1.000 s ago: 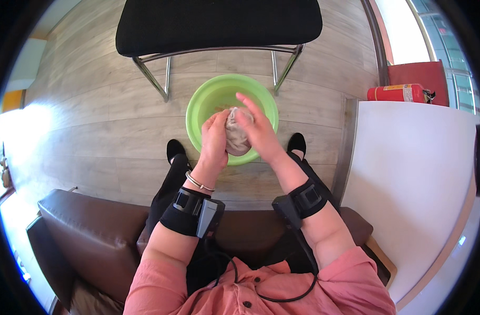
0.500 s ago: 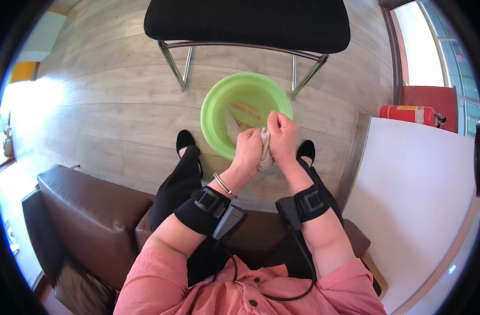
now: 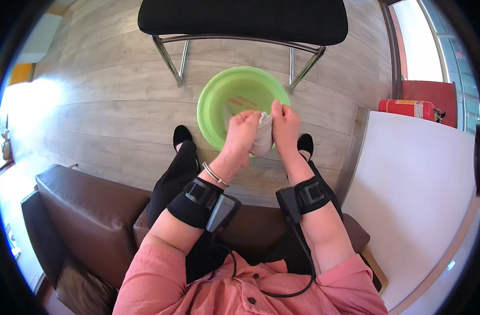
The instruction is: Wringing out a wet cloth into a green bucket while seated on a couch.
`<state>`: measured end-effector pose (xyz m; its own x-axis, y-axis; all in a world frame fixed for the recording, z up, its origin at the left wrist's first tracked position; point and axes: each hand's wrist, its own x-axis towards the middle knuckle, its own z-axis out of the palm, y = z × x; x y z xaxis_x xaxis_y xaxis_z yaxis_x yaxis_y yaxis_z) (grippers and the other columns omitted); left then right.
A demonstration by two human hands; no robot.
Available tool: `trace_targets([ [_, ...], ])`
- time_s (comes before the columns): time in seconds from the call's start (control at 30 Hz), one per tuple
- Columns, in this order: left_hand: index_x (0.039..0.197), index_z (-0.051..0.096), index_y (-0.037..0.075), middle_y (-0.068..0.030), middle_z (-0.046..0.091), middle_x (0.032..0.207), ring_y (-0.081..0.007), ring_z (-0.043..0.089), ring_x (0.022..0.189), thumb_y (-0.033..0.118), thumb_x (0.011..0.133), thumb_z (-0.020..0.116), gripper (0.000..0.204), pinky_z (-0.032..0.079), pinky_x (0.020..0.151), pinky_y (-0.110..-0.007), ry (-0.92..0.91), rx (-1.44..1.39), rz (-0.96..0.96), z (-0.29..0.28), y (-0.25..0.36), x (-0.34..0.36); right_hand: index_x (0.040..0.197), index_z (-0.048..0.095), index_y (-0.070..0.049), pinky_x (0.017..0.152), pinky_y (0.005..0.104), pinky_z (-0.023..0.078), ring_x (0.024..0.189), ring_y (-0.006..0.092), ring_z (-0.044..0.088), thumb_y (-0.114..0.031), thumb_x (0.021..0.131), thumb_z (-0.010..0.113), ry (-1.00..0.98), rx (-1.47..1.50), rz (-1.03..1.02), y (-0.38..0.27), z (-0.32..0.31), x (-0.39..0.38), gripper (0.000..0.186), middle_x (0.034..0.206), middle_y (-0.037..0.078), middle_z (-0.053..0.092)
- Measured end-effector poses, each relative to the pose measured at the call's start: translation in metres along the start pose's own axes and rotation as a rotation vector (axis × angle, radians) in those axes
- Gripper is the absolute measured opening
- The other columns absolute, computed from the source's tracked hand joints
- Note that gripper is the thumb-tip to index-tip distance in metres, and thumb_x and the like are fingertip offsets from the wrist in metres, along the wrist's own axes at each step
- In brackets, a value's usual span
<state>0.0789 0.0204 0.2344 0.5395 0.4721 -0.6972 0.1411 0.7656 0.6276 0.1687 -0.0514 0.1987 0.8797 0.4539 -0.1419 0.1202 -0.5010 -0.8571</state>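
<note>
Cloth (image 3: 262, 140), greyish-white and gathered into folds, is held just above and right of the frame's centre, over the lower right rim of a light green plastic basin (image 3: 204, 125) set on the wood-patterned floor (image 3: 145, 107). Its upper left part is grasped by the left hand (image 3: 243, 129), with the fingers curled in; its upper right edge is grasped by the right hand (image 3: 285, 126), whose exact finger placement is hidden. The lower end is left hanging below both grips. The fabric is judged to be soft, limp, light and hardly fragile; if soaked, it would be made heavier and slicker, but wetness cannot be told. Hold is best taken on the bunched folds with whole fingers, since a single thin edge could be slipped from easily.
</note>
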Motion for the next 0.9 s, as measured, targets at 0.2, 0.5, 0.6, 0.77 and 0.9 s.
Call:
trace_targets([
  [0.2,0.086,0.056,-0.002,-0.0042,0.057,0.076,-0.0094,0.052,0.061,0.022,0.088,0.051,0.025,0.044,0.053,-0.025,-0.061,-0.246,-0.037,-0.010,0.018,0.001,0.067,0.051,0.000,0.048,0.0301,0.036,0.047,0.0164,0.043,-0.022,0.087,0.054,-0.116,0.418,0.035,-0.033,0.009,-0.016,0.030,0.055,0.012,0.048],
  [0.5,0.096,0.051,-0.004,-0.0075,0.057,0.079,-0.0135,0.057,0.068,0.012,0.088,0.041,0.020,0.047,0.055,-0.026,-0.053,-0.102,-0.100,0.000,-0.009,-0.009,0.061,0.048,-0.001,0.044,0.0314,0.032,0.046,0.0163,0.039,-0.019,0.086,0.054,-0.066,0.010,-0.213,-0.031,0.003,-0.020,0.032,0.050,0.009,0.043],
  [0.6,0.094,0.053,-0.004,-0.0070,0.057,0.078,-0.0131,0.057,0.066,0.012,0.088,0.042,0.020,0.047,0.054,-0.026,-0.009,-0.005,-0.098,0.001,-0.005,-0.008,0.061,0.047,0.000,0.044,0.0327,0.033,0.045,0.0177,0.039,-0.019,0.085,0.054,-0.051,0.021,-0.127,-0.027,0.001,-0.015,0.032,0.050,0.011,0.043],
  [0.77,0.090,0.054,-0.004,-0.0066,0.056,0.075,-0.0127,0.055,0.063,0.014,0.088,0.044,0.020,0.045,0.053,-0.026,-0.039,-0.072,-0.015,-0.017,0.001,0.007,0.064,0.046,0.000,0.045,0.0309,0.034,0.045,0.0133,0.037,-0.018,0.085,0.055,-0.074,0.144,-0.315,-0.055,0.011,-0.045,0.029,0.051,0.011,0.043],
  [0.9,0.089,0.054,-0.004,-0.0071,0.056,0.074,-0.0134,0.054,0.062,0.013,0.088,0.044,0.020,0.045,0.053,-0.027,-0.031,-0.110,-0.037,-0.009,-0.007,-0.002,0.061,0.050,-0.002,0.046,0.0395,0.038,0.050,0.0320,0.051,-0.017,0.082,0.055,-0.053,-0.043,-0.341,-0.050,0.007,-0.040,0.026,0.054,0.015,0.050],
])
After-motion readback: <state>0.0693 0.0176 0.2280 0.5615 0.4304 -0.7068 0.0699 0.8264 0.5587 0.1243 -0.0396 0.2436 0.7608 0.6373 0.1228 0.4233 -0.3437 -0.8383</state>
